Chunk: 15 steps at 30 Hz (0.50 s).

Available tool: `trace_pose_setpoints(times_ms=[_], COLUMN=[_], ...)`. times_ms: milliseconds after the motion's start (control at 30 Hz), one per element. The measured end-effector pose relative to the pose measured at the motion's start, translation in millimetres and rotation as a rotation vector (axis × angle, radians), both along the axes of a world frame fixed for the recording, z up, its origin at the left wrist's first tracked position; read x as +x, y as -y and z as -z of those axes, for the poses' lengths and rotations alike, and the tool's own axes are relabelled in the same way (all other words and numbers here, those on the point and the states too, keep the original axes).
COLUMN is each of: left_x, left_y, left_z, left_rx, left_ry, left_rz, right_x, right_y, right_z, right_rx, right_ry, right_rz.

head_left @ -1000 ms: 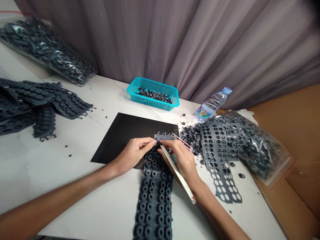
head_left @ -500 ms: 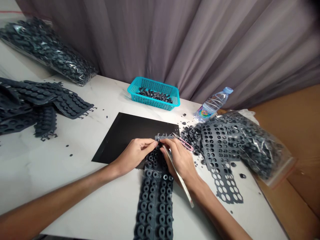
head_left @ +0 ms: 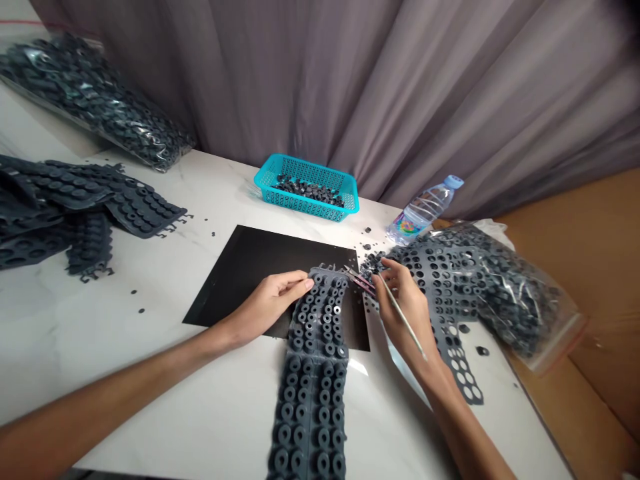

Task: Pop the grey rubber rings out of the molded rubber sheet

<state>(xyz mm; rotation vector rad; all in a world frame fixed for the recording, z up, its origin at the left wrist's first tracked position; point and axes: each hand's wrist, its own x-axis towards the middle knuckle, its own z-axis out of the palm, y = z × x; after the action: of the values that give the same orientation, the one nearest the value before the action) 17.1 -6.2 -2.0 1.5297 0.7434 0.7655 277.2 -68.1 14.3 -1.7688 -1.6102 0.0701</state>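
Note:
A long dark rubber sheet (head_left: 310,373) with rows of moulded rings runs from the near table edge onto a black mat (head_left: 250,267). My left hand (head_left: 280,293) pinches the sheet's far left edge between thumb and fingers. My right hand (head_left: 403,300), to the right of the sheet, holds a thin pale stick (head_left: 403,317) that slants back across the hand. Its fingertips are over the edge of a pile of small black rubber pieces (head_left: 373,263); whether they pinch a piece is hidden. A small pink-and-metal tool (head_left: 361,281) lies between that hand and the sheet.
A turquoise basket (head_left: 307,207) at the back holds small dark pieces. On the right are a water bottle (head_left: 425,210), a punched rubber sheet (head_left: 445,287) and a filled plastic bag (head_left: 525,300). More ringed sheets (head_left: 90,193) and another filled bag (head_left: 100,100) lie left.
My right hand has moved right, off the sheet's far end toward the loose pieces, still with the stick. The ringed far part of the sheet is now uncovered. My left hand has barely moved.

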Motion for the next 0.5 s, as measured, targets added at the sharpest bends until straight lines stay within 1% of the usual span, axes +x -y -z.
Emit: trace_pose_setpoints(times_ms=[67,133,200,267,367,500], left_x=[1,2,4,5,6,6], left_y=[1,3,4,5,4,3], left_z=[-1.5,-2.8,-2.8,-1.2,2.6,6.1], left_rx=[-0.022,-0.068,-0.113,-0.130,-0.127,-0.147], left_ry=[0.018,0.054,0.104,0.138,0.142,0.159], left_rz=[-0.001,0.012,0.037,0.048,0.029,0.018], right_x=[-13,-27,-39,-44,-46,-45], right_y=[3,6,8,9,9,8], right_z=[-2.5,-3.8,-2.7,0.6,6.3,8.4], right_rx=[0.038,0.045,0.059,0.115,0.188,0.198], right_ry=[-0.070,-0.088,-0.046,0.015,0.071,0.128], right_rz=[-0.114,-0.229,-0.315,-0.390,-0.453,-0.483])
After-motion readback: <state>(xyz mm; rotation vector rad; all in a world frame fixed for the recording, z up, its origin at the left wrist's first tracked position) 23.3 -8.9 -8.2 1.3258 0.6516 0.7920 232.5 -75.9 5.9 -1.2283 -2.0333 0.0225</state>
